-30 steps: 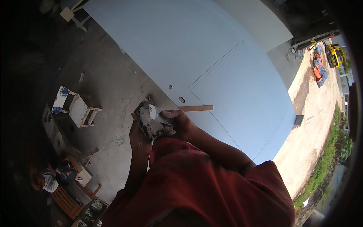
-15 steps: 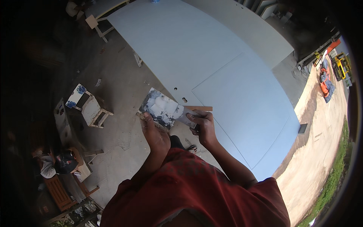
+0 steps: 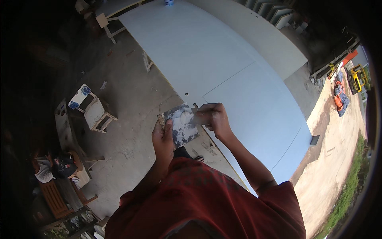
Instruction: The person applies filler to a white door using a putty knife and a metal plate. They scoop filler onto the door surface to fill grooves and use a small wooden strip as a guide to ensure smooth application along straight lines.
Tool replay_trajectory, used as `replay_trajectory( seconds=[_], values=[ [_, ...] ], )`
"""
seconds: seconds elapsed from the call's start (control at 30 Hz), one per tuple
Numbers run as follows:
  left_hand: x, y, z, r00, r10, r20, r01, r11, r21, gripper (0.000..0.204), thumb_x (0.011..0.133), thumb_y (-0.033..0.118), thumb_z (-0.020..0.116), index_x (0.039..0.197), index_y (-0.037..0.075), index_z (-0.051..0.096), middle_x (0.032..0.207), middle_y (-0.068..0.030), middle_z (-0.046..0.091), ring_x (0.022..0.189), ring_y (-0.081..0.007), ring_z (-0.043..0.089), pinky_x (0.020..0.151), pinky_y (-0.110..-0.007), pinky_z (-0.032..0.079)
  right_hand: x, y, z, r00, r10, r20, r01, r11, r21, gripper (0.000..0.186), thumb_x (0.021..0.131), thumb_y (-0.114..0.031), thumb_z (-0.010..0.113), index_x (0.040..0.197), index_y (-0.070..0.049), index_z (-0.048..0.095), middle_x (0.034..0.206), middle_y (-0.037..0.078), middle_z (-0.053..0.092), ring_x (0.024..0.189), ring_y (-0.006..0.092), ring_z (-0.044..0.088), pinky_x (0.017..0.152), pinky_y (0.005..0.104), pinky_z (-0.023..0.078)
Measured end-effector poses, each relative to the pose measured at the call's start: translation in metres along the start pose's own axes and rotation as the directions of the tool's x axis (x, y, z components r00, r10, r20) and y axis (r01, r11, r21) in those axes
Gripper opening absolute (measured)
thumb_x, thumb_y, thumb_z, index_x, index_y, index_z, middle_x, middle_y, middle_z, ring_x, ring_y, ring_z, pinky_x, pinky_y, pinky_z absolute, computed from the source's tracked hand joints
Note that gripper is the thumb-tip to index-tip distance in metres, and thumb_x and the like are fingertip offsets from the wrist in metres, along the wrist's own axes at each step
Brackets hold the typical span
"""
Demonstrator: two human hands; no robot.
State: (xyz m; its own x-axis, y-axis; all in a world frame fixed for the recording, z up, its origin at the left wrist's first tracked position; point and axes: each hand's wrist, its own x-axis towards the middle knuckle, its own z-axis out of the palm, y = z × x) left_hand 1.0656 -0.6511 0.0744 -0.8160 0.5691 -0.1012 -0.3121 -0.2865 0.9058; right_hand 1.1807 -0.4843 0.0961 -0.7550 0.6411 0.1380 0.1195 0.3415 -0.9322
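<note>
In front of my shirt, my left hand (image 3: 162,137) grips a dark, flat square board (image 3: 192,135) by its left edge, thumb on top. White putty (image 3: 184,119) is smeared unevenly across the board. My right hand (image 3: 215,118) is closed around a putty knife (image 3: 195,117), whose greyish blade is blurred and meets the putty at the board's right side. Beyond both hands lies a large pale blue panel (image 3: 223,67) with thin lines on its face and a small round hole (image 3: 186,94) near its left edge.
A paint-stained chair (image 3: 96,115) stands to the left. Farther down are a dark bag (image 3: 65,165) and a slatted wooden piece (image 3: 55,200). A blue-and-white container (image 3: 168,2) sits on the panel's far end. Another panel (image 3: 258,34) lies behind; a person (image 3: 82,7) is at upper left.
My right hand has risen and turned, bringing the putty knife onto the board's upper right part. The board has shifted right and slightly down, turning in my left hand.
</note>
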Motion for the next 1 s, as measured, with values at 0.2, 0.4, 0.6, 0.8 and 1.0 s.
replay_trajectory(
  seconds=[0.2,0.4,0.6,0.8,1.0],
  values=[
    [0.025,0.025,-0.001,0.958,-0.264,0.113,0.257,0.964,0.076,0.022,0.103,0.021,0.059,0.106,0.000,0.064,0.087,0.0027,0.061,0.078,-0.0045,0.052,0.072,-0.023,0.045,0.034,0.021,-0.025,0.788,-0.324,0.524,0.546,0.761,-0.350,0.024,0.079,-0.014,0.071,0.100,-0.009,0.080,0.122,0.008,0.064,0.107,0.0247,0.057,0.068,0.0287,0.058],
    [0.026,0.023,0.002,0.970,-0.239,0.036,0.236,0.968,0.085,0.022,0.103,0.021,0.058,0.104,0.000,0.065,0.084,0.0030,0.060,0.074,-0.0047,0.051,0.067,-0.023,0.044,0.021,0.000,-0.007,0.907,0.042,0.419,0.053,0.976,-0.212,0.028,0.079,-0.011,0.067,0.104,-0.010,0.079,0.124,0.008,0.064,0.107,0.0271,0.056,0.070,0.0262,0.058],
    [0.023,-0.015,0.000,0.989,0.064,-0.134,-0.031,0.972,0.232,0.021,0.103,0.019,0.058,0.108,-0.002,0.063,0.089,0.0026,0.060,0.078,-0.0060,0.053,0.072,-0.024,0.046,-0.004,0.053,0.006,0.929,-0.328,0.171,0.360,0.908,-0.213,0.039,0.057,-0.013,0.070,0.095,-0.004,0.075,0.112,0.011,0.071,0.105,0.0326,0.057,0.090,0.0417,0.046],
    [0.023,-0.020,0.005,0.964,0.148,-0.220,-0.106,0.976,0.192,0.024,0.105,0.021,0.056,0.107,-0.002,0.061,0.090,0.0021,0.059,0.083,-0.0049,0.050,0.075,-0.022,0.043,-0.011,0.030,0.029,0.842,0.529,0.106,-0.496,0.681,0.539,0.018,0.075,-0.006,0.066,0.091,0.000,0.072,0.101,0.009,0.067,0.074,0.0191,0.060,0.050,0.0305,0.043],
    [0.018,-0.034,0.027,0.899,0.327,-0.291,-0.248,0.928,0.276,0.029,0.106,0.024,0.054,0.109,-0.004,0.060,0.091,-0.0013,0.062,0.084,-0.0089,0.053,0.076,-0.026,0.045,-0.018,0.030,0.056,0.804,0.593,0.042,-0.459,0.576,0.676,0.014,0.085,-0.011,0.064,0.091,0.001,0.068,0.100,0.006,0.060,0.065,0.0149,0.055,0.042,0.0275,0.036]
  ],
)
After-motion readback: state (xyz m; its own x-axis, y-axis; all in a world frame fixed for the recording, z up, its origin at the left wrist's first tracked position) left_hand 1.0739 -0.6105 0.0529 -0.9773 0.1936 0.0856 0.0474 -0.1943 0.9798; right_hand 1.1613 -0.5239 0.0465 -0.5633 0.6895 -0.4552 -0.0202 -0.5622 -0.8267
